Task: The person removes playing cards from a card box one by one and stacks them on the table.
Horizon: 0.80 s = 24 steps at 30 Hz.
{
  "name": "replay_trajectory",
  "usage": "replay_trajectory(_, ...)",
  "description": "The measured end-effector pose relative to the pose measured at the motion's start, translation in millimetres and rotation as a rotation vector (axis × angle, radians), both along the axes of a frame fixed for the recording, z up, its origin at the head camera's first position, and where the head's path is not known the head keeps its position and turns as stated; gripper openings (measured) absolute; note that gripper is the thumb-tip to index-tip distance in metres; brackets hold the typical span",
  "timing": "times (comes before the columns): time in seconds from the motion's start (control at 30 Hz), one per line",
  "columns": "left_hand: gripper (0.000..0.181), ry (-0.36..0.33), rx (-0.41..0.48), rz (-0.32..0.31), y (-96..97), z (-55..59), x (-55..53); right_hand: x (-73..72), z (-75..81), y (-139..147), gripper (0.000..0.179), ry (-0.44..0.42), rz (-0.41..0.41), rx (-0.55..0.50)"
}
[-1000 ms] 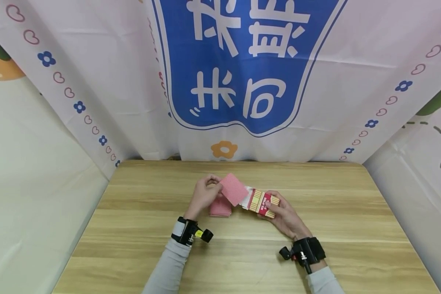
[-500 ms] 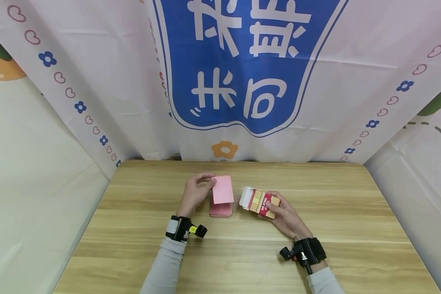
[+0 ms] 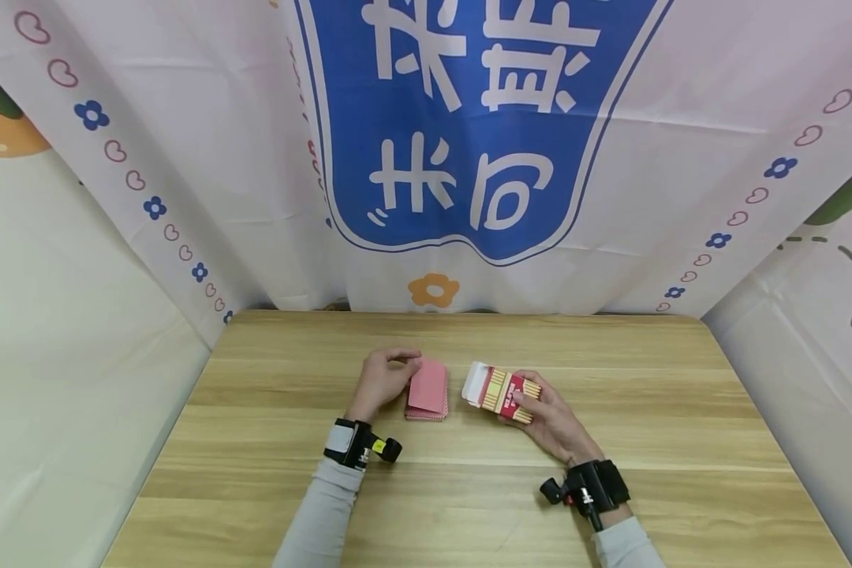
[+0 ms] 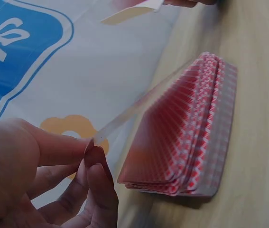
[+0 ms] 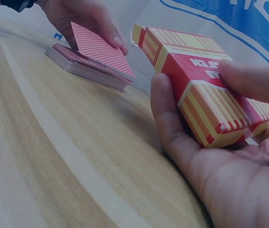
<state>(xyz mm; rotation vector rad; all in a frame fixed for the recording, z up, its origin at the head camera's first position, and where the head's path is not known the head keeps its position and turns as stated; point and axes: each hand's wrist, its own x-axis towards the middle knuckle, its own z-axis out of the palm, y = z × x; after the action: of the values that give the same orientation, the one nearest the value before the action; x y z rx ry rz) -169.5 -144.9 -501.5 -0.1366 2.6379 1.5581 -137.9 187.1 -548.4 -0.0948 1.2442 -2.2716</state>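
My left hand (image 3: 382,382) pinches a playing card (image 5: 102,51) by its edge between thumb and fingers. The card slants over a stack of red-backed playing cards (image 4: 205,142) on the table, one edge close to or touching the stack. In my right hand (image 3: 555,418) is a red and yellow striped card box (image 5: 191,71), gripped with the thumb on its printed face. The box's white flap (image 3: 476,382) stands open and points left, toward the stack. What the box holds inside is hidden from these views.
The wooden table (image 3: 468,505) spreads around both hands. Behind its far edge hangs a white cloth backdrop (image 3: 277,197) with a blue printed sign. A camera strap (image 3: 348,443) circles the left wrist, and another strap (image 3: 596,485) the right.
My left hand has carried the playing card from beside the box's open end leftward, then lowered it over the stack. The right hand keeps the box in nearly the same place.
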Motion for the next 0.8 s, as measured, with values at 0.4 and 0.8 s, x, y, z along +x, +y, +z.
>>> replay_trajectory(0.4, 0.014, 0.043, -0.123, 0.015, 5.0, -5.3, -1.0, -0.1, -0.9, -0.4, 0.036, -0.005, -0.005, 0.036)
replay_trajectory(0.8, 0.010, 0.040, -0.173, 0.019, 6.4, -9.6, -3.1, -1.0, -3.3, -0.8, 0.036, 0.033, 0.019, -0.011)
